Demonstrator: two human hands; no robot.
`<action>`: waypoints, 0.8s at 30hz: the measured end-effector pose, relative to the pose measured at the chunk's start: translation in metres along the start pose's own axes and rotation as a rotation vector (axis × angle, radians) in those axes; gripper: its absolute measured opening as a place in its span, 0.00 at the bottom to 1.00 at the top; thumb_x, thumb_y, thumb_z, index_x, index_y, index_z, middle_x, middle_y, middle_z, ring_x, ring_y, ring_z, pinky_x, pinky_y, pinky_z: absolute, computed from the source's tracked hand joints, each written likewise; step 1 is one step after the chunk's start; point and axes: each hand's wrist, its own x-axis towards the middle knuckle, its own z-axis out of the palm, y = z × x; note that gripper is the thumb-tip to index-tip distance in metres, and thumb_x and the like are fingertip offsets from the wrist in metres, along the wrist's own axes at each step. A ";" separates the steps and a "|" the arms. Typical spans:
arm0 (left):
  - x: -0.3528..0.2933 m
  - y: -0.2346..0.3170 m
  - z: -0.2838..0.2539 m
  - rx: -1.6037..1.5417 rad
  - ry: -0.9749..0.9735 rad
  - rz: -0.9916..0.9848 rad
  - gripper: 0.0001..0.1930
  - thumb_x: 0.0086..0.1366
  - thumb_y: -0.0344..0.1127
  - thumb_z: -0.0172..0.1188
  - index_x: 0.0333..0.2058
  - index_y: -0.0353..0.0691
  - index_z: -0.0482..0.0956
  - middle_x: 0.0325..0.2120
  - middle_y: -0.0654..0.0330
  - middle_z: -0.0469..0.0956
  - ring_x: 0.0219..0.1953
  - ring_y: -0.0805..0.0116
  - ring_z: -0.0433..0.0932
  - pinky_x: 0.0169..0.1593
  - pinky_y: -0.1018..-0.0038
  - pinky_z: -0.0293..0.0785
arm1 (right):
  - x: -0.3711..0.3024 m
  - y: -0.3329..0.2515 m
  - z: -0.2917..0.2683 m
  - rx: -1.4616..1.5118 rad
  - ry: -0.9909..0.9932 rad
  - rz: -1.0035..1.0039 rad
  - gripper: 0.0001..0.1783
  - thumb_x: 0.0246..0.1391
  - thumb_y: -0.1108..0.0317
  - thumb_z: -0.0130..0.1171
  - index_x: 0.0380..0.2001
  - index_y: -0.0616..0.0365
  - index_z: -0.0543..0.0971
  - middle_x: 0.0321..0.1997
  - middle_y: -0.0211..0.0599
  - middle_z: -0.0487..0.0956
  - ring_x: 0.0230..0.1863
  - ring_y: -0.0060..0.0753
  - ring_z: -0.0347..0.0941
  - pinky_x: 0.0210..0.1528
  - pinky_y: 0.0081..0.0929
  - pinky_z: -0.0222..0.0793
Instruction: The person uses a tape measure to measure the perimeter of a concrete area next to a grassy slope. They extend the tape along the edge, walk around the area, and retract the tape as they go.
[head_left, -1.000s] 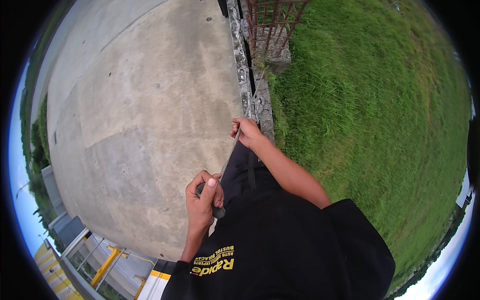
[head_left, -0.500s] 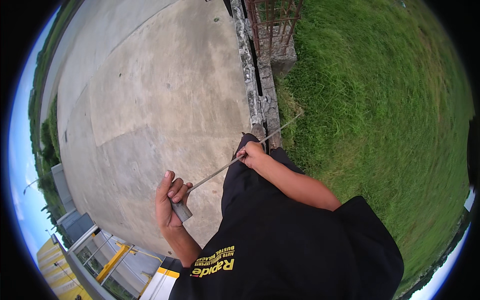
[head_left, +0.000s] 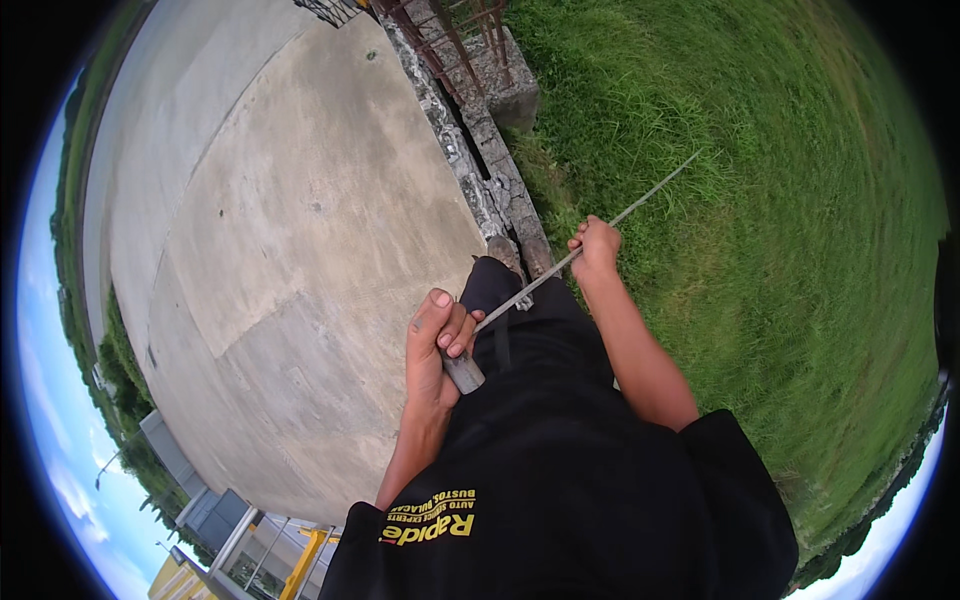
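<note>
A long thin grey rod slants from my left hand up to the right, its far tip over the grass. My left hand is closed round a short grey cylindrical piece, with the rod's near end coming out by the curled fingers and the thumb pointing up. Whether rod and cylinder are joined is hidden by the fingers. My right hand grips the rod partway along, and a stretch of it sticks out beyond that fist.
My feet stand on a broken concrete curb with a dark gap along it. Rusty rebar rises from a concrete block ahead. Concrete pavement lies left, tall grass right. A yellow frame stands lower left.
Both hands have shifted right relative to my body, carrying the rod. My right arm reaches farther out, and the rod's tip extends farther over the grass. The view has turned slightly.
</note>
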 end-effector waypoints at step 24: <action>0.097 -0.062 0.038 0.103 0.191 0.182 0.11 0.69 0.20 0.57 0.36 0.42 0.65 0.24 0.64 0.69 0.20 0.77 0.66 0.26 0.76 0.67 | 0.117 0.115 0.104 -0.610 -0.418 0.137 0.08 0.63 0.73 0.46 0.28 0.61 0.70 0.22 0.38 0.72 0.16 0.26 0.64 0.15 0.31 0.54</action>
